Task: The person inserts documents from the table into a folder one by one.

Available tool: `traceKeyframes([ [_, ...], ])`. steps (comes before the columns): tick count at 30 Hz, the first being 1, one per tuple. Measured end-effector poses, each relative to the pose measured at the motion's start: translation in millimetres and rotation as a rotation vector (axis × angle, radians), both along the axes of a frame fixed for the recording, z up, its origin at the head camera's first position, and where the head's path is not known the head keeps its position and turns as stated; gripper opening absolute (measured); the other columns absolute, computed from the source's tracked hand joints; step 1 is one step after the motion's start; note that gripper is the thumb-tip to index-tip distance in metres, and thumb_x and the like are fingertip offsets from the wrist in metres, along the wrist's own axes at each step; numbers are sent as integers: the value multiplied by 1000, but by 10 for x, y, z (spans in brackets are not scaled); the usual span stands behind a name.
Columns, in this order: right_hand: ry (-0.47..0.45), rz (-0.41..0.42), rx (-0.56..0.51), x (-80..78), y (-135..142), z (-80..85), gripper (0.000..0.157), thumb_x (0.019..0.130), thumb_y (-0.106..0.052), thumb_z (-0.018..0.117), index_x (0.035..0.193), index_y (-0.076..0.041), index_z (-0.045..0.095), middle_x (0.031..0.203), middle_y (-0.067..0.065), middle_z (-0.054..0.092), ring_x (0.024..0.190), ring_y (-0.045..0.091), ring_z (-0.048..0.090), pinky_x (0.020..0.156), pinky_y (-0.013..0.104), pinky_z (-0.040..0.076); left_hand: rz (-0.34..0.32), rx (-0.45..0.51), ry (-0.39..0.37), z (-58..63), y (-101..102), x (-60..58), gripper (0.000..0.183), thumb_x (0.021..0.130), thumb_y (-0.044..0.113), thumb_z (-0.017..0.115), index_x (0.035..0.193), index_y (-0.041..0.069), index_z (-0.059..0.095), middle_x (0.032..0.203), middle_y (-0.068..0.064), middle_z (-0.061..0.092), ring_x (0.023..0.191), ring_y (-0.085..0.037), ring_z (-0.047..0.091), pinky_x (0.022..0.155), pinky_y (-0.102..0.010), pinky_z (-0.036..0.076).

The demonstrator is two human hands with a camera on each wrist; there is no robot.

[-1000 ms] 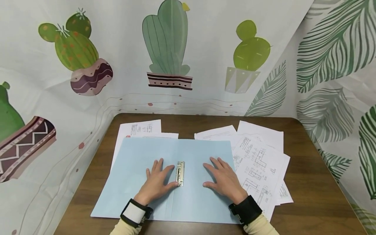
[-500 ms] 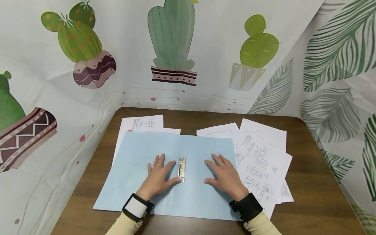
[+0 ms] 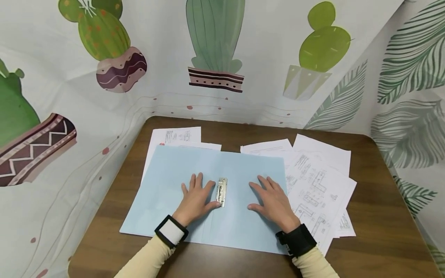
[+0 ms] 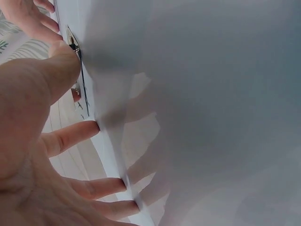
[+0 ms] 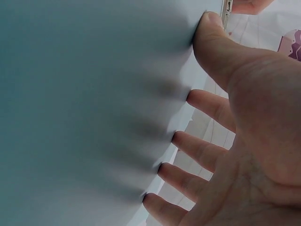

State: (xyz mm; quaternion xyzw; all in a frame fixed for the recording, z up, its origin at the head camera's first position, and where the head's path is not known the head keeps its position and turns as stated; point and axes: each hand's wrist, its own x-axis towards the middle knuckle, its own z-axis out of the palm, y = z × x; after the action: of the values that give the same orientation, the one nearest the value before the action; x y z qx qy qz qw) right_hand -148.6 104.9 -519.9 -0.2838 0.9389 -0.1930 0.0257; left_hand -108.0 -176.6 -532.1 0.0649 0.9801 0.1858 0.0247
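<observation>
Folder (image 3: 243,231): lay open on the table (image 3: 222,266), beneath the fingers (image 3: 199,180).
Left hand (image 3: 194,202): fingers spread apart, thumb at the metal clip (image 3: 221,191).
Right hand (image 3: 275,204): fingers spread apart, well right of the clip.
Wrist views: showed raised palms, hidden from the head view.
Half-second change: folder appeared higher in the head view; hand positions matched.
</observation>
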Motion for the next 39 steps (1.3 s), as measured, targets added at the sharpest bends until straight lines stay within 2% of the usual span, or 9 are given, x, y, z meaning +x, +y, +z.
traceKeyframes([
  [11,-14,-10,12,-28,-2,-25,73,81,-40,87,142,-9,62,154,24,46,143,52,38,114,62,32,0,29,-54,28,26,-29,72,83,52,81,138,10,61,156,-42,27,145,-65,13,98,-90,13],
  [15,-7,-16,7,-35,2,-28,74,80,-40,88,141,-9,62,154,24,46,143,52,38,114,62,32,-2,72,-55,29,8,-30,69,85,50,80,138,11,61,158,-41,24,146,-64,10,99,-89,8],
  [21,-9,-18,0,-34,9,-33,74,79,-43,88,141,-10,62,154,23,46,143,51,38,114,62,33,-14,153,-56,23,-36,-9,54,88,46,79,134,25,60,159,-40,22,147,-64,7,100,-89,4],
  [26,7,-13,-15,-21,7,-40,74,78,-42,88,140,-10,63,153,24,48,141,52,40,113,62,34,-38,168,-59,31,-59,15,45,90,46,77,130,32,63,160,-40,21,147,-64,7,100,-89,5],
  [34,23,-13,-25,0,1,-36,73,78,-40,89,139,-9,64,152,24,49,140,52,42,113,62,34,-53,216,-66,67,-106,41,32,93,42,74,122,28,70,159,-39,24,146,-64,7,100,-89,4],
  [39,15,-18,-18,2,-1,-22,72,79,-40,89,139,-9,64,152,24,49,141,51,41,113,62,34,-82,241,-82,123,-131,39,30,98,39,70,123,24,72,158,-38,27,145,-66,9,100,-89,5],
])
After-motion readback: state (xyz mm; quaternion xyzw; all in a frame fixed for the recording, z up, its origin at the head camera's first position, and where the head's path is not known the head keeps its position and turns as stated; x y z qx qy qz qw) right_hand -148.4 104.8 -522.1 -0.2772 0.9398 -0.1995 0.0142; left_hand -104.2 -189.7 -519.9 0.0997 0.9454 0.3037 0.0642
